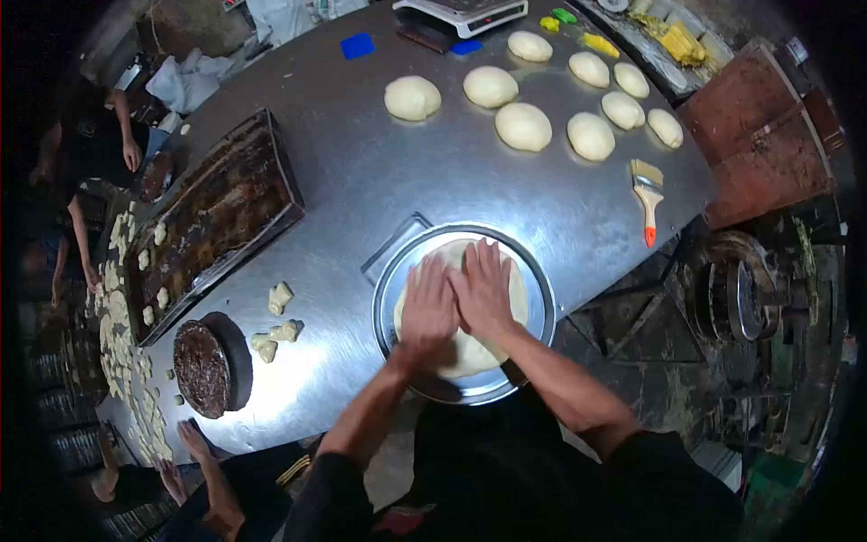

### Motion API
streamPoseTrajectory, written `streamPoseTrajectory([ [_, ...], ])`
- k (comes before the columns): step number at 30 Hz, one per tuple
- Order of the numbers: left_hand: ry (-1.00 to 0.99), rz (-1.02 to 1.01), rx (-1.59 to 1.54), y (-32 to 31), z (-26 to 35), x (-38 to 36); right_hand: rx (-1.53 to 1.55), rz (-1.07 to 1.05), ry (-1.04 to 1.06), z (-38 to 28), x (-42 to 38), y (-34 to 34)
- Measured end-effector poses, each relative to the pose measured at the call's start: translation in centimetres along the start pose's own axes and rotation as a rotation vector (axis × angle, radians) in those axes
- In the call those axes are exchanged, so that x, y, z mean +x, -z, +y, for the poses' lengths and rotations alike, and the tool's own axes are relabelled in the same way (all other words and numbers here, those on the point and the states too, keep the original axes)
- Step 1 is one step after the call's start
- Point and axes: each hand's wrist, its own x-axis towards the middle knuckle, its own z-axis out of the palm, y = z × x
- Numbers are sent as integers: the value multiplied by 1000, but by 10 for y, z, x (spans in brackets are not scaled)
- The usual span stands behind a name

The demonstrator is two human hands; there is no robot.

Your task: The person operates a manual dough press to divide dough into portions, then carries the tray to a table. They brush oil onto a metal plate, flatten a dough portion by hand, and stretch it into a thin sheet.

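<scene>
A flattened round of dough (470,355) lies in a round metal pan (542,298) at the near edge of the steel table. My left hand (429,303) rests flat on the dough, fingers stretched forward. Beside it, my right hand (485,287) presses on the same dough with its fingers extended, and the two hands touch near the thumbs. Neither hand grips anything. Beyond the pan sit several smooth dough balls (523,126). A brush (648,194) with a pale handle and orange tip lies to the right.
A dark rectangular baking tray (217,203) stands on the left, with a round dish of dark filling (200,369) nearer. Small dough pieces (280,298) lie between. A scale (465,14) is at the back. Other people's hands (194,440) work at the far left among many dough pieces.
</scene>
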Motion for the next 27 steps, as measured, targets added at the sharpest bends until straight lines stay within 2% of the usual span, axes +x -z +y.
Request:
streamPoseTrajectory([
  [1, -230, 87, 4, -6, -9, 9, -53, 53, -42, 5, -16, -19],
  [2, -197, 66, -49, -3, -16, 8, -90, -29, 117, 26, -26, -7],
  [3, -199, 86, -51, -4, -12, 14, -105, -63, 152, 38, -21, -1],
  [6, 64, 184, 23, -10, 10, -23, 5, -189, 361, 50, 14, 22],
  [7, 53, 211, 37, -6, 13, -22, -3, -161, 373, 46, 22, 30],
  [9, 185, 14, 60, 0, 17, -26, 49, -74, 150, 33, 16, 32],
  [10, -1, 273, 18, 10, 22, -9, 135, 41, 44, 22, 7, 19],
  [11, -196, 261, 75, -2, 16, 13, 87, 36, -11, 14, -10, 17],
  [13, -262, 79, -65, -10, 1, 23, -53, 68, 169, 49, -28, 13],
  [14, -237, 105, -8, -15, 0, 17, -72, 78, 181, 63, -9, 27],
  [15, -237, 89, -13, -23, 7, 4, -49, -13, 248, 71, 0, 36],
  [17, -17, 138, 41, -23, 22, -10, 106, -126, 322, 71, 10, 47],
  [19, 40, 65, 57, -20, 23, -22, 516, -349, 7, 61, 25, 77],
  [21, -51, -25, 140, -15, 25, 7, 487, -117, -100, 35, 10, 69],
  [22, -65, -22, 137, -16, 24, 21, 115, -22, 44, 30, -4, 43],
  [23, -213, -32, 53, -19, 15, 33, 18, 145, 121, 50, -20, 8],
  [24, -359, -37, -32, -24, 8, 45, 6, 116, 178, 65, -32, 13],
  [26, -222, 6, 50, -41, 12, 48, -134, 34, 322, 91, -8, 31],
  [27, -138, -2, 115, -41, 19, 23, -205, -51, 363, 92, -4, 27],
])
